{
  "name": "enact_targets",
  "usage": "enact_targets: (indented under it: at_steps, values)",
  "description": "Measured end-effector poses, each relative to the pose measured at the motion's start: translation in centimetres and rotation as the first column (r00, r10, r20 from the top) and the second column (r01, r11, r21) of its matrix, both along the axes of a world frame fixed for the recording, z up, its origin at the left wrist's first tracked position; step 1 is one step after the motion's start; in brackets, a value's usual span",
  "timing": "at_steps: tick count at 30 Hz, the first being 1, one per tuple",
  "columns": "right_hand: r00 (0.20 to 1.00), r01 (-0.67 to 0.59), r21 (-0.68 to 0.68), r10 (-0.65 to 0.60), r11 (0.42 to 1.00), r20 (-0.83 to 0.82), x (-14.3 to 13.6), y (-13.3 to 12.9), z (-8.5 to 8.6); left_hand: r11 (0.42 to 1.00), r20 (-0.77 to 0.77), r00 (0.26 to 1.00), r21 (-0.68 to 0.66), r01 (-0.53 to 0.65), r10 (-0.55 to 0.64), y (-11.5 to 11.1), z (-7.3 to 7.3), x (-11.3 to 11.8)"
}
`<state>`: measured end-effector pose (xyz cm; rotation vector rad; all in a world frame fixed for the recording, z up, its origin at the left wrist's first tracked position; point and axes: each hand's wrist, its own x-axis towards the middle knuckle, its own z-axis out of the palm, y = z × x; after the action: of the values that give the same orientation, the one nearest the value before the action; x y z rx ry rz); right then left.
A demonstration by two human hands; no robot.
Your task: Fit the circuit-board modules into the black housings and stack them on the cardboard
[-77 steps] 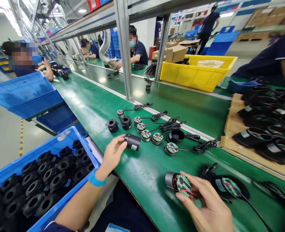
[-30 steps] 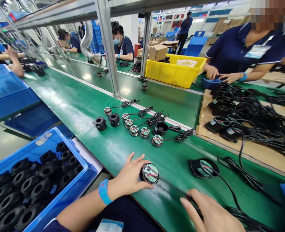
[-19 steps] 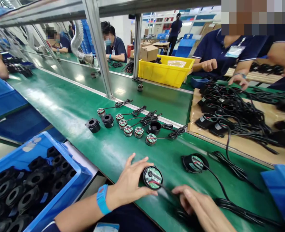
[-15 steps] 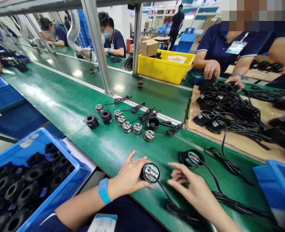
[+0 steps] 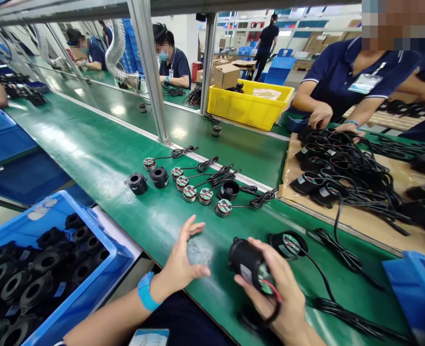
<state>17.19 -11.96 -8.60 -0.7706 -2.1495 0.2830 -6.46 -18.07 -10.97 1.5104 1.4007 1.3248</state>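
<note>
My right hand (image 5: 282, 288) grips a black cylindrical motor housing (image 5: 246, 262), tilted on its side above the green bench. A green circuit board with red wires shows in its end facing my palm, and a black cable loops below. To the left, my left hand (image 5: 181, 262) is empty, fingers and thumb apart. Just behind my right hand lies another black housing (image 5: 287, 244) with a circuit board inside and its cable trailing right. Farther back stand several bare round motor cores with circuit boards (image 5: 223, 207), plus an empty black cup (image 5: 228, 190).
Two black housings (image 5: 136, 183) stand at mid-bench. A blue bin (image 5: 116, 259) of black parts is at my left, another blue bin (image 5: 410, 283) at right. Cabled housings crowd a cardboard sheet (image 5: 370, 211), where a co-worker's hands (image 5: 320, 115) work. A yellow crate (image 5: 246, 105) stands behind.
My right hand has taken hold of the motor housing, lifted it and tipped it sideways. My left hand has let go of it and drawn away to the left.
</note>
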Motion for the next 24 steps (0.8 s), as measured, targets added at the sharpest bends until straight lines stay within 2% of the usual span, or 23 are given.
enact_targets:
  at_steps: [1,2,3,4,5,6,8,10,12,15,17,19,20,22,24]
  values:
    - [1.000,0.028,0.004,-0.028,1.000,-0.005,0.0,0.3,-0.1,0.999,0.006,0.999,-0.008,-0.052,0.052,-0.4,0.0,0.3]
    - [0.999,0.017,-0.013,-0.016,1.000,0.038,0.0,0.7,-0.3,0.998,-0.033,0.998,-0.014,-0.054,0.053,-0.9,0.0,0.6]
    - [0.995,-0.014,-0.043,0.018,0.999,0.103,0.0,1.1,-0.5,1.000,-0.102,0.995,-0.014,0.001,-0.002,-1.3,0.1,1.1]
    - [0.985,-0.050,-0.071,0.061,0.996,0.164,-0.1,1.5,-0.6,0.994,-0.188,0.976,-0.006,0.109,-0.108,-1.7,0.3,1.7]
    - [0.977,-0.075,-0.079,0.089,0.994,0.192,-0.1,1.7,-0.7,0.967,-0.282,0.929,0.010,0.254,-0.241,-2.0,0.5,2.2]
    - [0.981,-0.078,-0.059,0.087,0.995,0.176,-0.1,1.8,-0.7,0.917,-0.377,0.854,0.028,0.397,-0.358,-2.2,0.7,2.8]
    - [0.999,-0.037,0.052,0.035,0.998,0.035,0.0,1.8,-0.3,0.803,-0.541,0.688,0.038,0.595,-0.484,-2.2,1.0,3.9]
    - [0.994,-0.003,0.152,0.020,0.988,-0.111,0.0,1.8,0.1,0.740,-0.646,0.567,0.004,0.673,-0.511,-1.9,1.2,4.9]
    - [0.995,-0.015,0.133,0.028,0.991,-0.096,-0.1,1.9,0.2,0.729,-0.681,0.520,-0.030,0.684,-0.516,-1.5,1.0,5.8]
    - [0.996,-0.013,-0.026,0.015,1.000,0.085,-0.5,2.4,-0.3,0.742,-0.681,0.529,-0.031,0.670,-0.507,-1.2,0.2,6.6]
    - [0.996,0.080,-0.041,-0.079,0.996,0.040,-0.6,2.5,-0.7,0.740,-0.681,0.546,0.008,0.672,-0.488,-1.1,-0.5,6.8]
    - [0.987,0.147,0.013,-0.146,0.989,-0.066,-0.6,2.5,-1.0,0.730,-0.688,0.557,0.059,0.681,-0.464,-1.1,-1.1,6.8]
    - [0.988,0.134,0.023,-0.132,0.991,-0.075,-0.6,2.5,-1.1,0.728,-0.693,0.560,0.075,0.682,-0.453,-1.1,-1.3,6.7]
    - [1.000,0.026,0.000,-0.026,1.000,0.011,-0.7,2.4,-1.2,0.746,-0.697,0.580,0.098,0.659,-0.421,-1.0,-1.9,6.7]
    - [0.996,-0.015,-0.040,0.018,0.999,0.083,-0.9,2.4,-1.1,0.757,-0.698,0.599,0.124,0.642,-0.393,-1.0,-2.4,6.7]
